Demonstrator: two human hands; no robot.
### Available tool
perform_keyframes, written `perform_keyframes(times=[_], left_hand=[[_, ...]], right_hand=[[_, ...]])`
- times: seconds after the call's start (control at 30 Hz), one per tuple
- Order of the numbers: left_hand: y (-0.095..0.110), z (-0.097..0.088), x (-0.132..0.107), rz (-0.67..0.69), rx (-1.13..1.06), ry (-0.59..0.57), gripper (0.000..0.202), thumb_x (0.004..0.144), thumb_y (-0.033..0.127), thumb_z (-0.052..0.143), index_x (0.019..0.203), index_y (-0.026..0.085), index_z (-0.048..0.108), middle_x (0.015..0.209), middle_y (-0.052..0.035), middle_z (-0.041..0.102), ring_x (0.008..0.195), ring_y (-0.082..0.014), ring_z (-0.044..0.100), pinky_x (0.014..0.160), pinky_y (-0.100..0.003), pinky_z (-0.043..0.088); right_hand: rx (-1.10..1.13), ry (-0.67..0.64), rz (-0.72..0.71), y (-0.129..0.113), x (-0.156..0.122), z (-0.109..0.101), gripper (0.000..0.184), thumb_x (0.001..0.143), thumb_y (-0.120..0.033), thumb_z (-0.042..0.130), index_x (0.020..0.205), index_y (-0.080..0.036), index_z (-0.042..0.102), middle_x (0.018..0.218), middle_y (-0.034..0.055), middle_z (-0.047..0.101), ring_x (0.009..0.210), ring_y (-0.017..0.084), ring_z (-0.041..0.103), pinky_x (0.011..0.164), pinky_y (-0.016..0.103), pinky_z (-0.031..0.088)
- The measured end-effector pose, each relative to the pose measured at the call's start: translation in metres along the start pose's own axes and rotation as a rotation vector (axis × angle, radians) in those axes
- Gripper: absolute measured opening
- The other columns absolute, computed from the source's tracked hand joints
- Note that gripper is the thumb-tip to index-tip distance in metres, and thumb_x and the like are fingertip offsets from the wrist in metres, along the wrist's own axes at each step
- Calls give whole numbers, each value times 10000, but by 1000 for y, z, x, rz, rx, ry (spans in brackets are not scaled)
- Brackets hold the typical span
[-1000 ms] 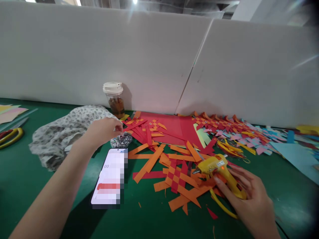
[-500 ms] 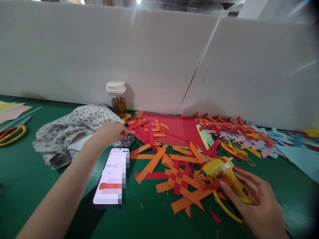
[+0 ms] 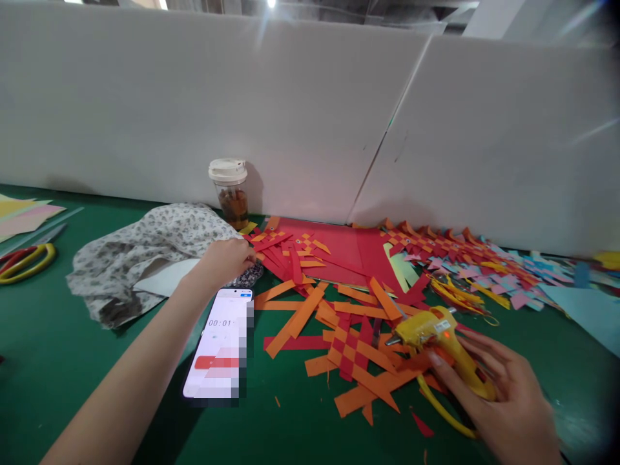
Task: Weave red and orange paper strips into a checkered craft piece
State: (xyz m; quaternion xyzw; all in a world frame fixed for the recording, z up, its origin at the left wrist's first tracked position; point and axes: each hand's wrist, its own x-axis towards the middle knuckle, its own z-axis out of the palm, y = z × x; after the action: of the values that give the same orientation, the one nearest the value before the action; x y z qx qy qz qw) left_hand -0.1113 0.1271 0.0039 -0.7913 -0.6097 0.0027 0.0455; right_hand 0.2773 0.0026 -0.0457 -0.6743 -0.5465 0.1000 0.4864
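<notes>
My right hand (image 3: 508,387) is wrapped round the handle of a yellow hot glue gun (image 3: 426,326), its nozzle pointing left and a small orange light lit on its side. Beneath the gun lies a woven piece of red and orange paper strips (image 3: 349,349). My left hand (image 3: 230,259) is closed, fingers curled and mostly turned away, above a small black-and-white speckled heap (image 3: 252,276). Whatever its fingertips pinch is hidden. Under my left wrist a phone (image 3: 217,342) shows a running timer, partly blurred out.
Beside the left arm lies a crumpled flowered cloth (image 3: 159,236); behind it stands a lidded cup of brown drink (image 3: 232,197). Scissors (image 3: 29,261) lie far left. Red sheets (image 3: 339,248), woven paper fish (image 3: 436,242) and yellow strings (image 3: 455,290) spread toward the back wall.
My left hand has shifted slightly right over the speckled heap, and the phone's timer has advanced. The glue gun stays in my right hand, nearly still; the whole view drifts a little right.
</notes>
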Motion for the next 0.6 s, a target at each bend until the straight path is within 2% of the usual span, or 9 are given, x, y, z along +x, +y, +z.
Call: perform_keyframes(times=[0.1, 0.3, 0.47, 0.6], left_hand=[[-2, -2, -1, -4, -5, 7, 256, 833, 277, 412, 840, 236, 665, 952, -58, 641, 829, -209, 600, 574, -239, 409], [-9, -10, -3, 11, 9, -7, 256, 823, 253, 414, 822, 253, 671, 934, -35, 651, 826, -193, 596, 588, -236, 402], [5, -5, 0, 81, 76, -13, 226, 823, 245, 452, 808, 224, 677, 895, -64, 654, 828, -216, 601, 613, -256, 415], [16, -2, 2, 75, 125, 14, 223, 815, 178, 445, 779, 170, 665, 862, -101, 648, 803, -249, 612, 609, -290, 430]], right_hand=[[-8, -24, 65, -1, 0, -1, 565, 549, -511, 701, 1022, -271, 507, 1107, 57, 596, 1024, 330, 572, 899, 531, 455], [-26, -17, 48, -1, 1, -3, 565, 554, -515, 698, 1023, -264, 508, 1107, 66, 594, 1020, 334, 571, 891, 511, 467], [-22, -25, 68, 1, 1, -3, 571, 541, -530, 700, 1012, -272, 507, 1100, 66, 596, 1008, 349, 572, 889, 552, 449], [-2, -19, 56, -1, 1, -3, 567, 548, -531, 695, 1016, -271, 507, 1102, 76, 592, 1014, 354, 566, 888, 554, 449]])
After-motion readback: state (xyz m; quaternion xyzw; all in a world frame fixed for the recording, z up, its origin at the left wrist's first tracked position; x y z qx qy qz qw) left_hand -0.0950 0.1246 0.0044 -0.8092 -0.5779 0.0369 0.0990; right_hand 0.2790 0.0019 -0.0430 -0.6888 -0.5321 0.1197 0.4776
